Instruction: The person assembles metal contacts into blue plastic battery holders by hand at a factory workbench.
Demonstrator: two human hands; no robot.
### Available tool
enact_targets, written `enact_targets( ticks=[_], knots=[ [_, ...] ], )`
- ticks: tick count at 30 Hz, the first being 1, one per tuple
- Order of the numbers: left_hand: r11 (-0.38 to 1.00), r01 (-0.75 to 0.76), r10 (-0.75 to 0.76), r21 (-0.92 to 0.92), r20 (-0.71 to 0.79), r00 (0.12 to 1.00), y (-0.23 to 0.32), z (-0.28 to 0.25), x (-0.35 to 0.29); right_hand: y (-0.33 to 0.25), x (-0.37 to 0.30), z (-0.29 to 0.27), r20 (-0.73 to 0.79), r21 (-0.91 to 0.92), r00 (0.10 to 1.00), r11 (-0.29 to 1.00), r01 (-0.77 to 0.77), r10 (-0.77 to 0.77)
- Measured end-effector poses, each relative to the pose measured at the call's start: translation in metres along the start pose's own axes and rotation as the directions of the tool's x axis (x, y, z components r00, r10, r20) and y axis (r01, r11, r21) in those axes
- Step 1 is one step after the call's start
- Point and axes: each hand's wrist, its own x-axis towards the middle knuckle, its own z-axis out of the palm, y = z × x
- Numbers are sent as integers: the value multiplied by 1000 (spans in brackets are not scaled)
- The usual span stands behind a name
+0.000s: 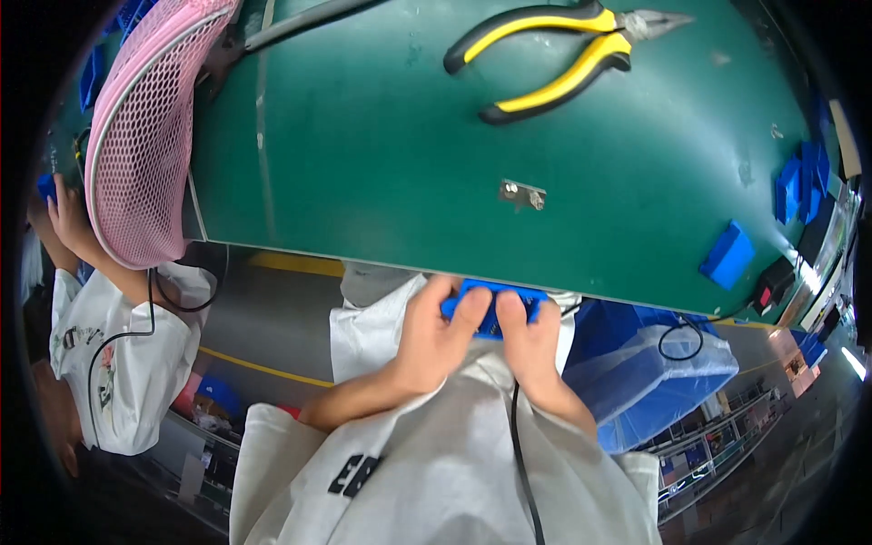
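Observation:
Close to my body, just off the near edge of the green table, I hold a small blue plastic part (490, 320) between both hands. My left hand (434, 329) grips its left end with the thumb pressed on its face. My right hand (531, 341) closes round the right end, its thumb also pressing on top. The fingers underneath are hidden. Beyond my hands, a small metal bracket (521, 193) lies on the green table (363, 163). Long-nose pliers (581, 54) with yellow and black handles rest at the far side, jaws pointing right and handles spread.
A pink mesh fan cover (145, 136) stands at the table's left. Blue plastic pieces (728, 255) lie at the right edge. A blue bin lined with clear plastic (658, 372) sits below right. At far left, a person in white (127, 354) holds something blue.

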Motion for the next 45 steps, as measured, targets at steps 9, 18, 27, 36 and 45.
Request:
enact_targets(
  ticks=[9,18,27,36,45],
  knots=[
    [997,1,14,-74,202,979,-12,-11,12,36,9,-21,195,18,981,1000,-18,14],
    [988,-115,131,-99,164,978,-19,-11,6,33,3,-23,229,-12,973,1000,-27,29],
    [991,-107,118,-83,134,984,-11,-10,4,38,3,-16,189,-40,976,992,117,-107],
    [997,-22,30,-70,120,992,-1,-14,12,32,5,-3,135,-48,990,998,34,-27],
    [996,-76,85,-54,193,977,8,-30,14,21,11,0,169,-33,975,988,154,-146]
  ],
)
